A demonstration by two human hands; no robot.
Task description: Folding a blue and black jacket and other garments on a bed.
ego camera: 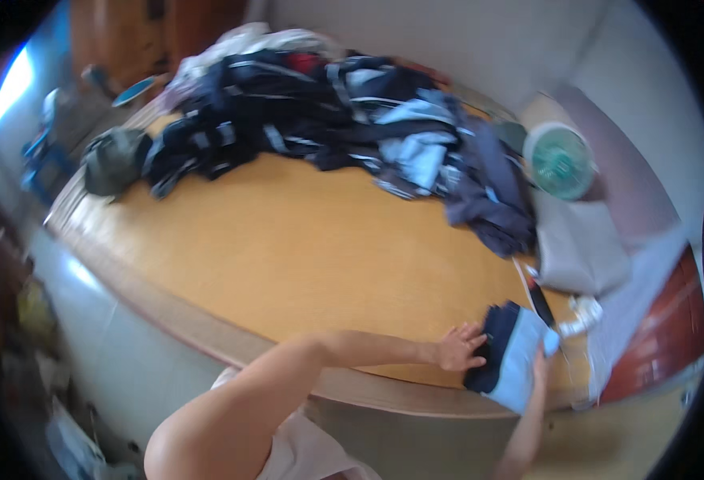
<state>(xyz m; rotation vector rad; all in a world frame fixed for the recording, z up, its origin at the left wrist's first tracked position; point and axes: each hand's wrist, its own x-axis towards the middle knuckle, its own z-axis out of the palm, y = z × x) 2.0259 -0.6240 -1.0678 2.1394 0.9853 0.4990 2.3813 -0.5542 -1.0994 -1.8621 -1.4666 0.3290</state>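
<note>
A folded garment in dark navy and light blue (511, 354) lies near the front right edge of the wooden bed platform (304, 258). My left hand (463, 347), fingers spread, rests against its dark left side. At the garment's right side is my right hand (541, 366), partly hidden by the fabric; whether its fingers grip the cloth is not plain. Along the back of the platform spreads a heap of dark clothes (280, 108) with pale stripes. Light blue clothing (418, 156) and a dark grey-purple garment (490, 186) lie at the heap's right.
A green fan with a white rim (561, 161) is at the right, above a grey cushion or bag (580, 246). A black-and-red handled object (541, 303) and crumpled white material (581, 315) lie beyond the garment. An olive-green bundle or cap (114, 161) sits at the left edge.
</note>
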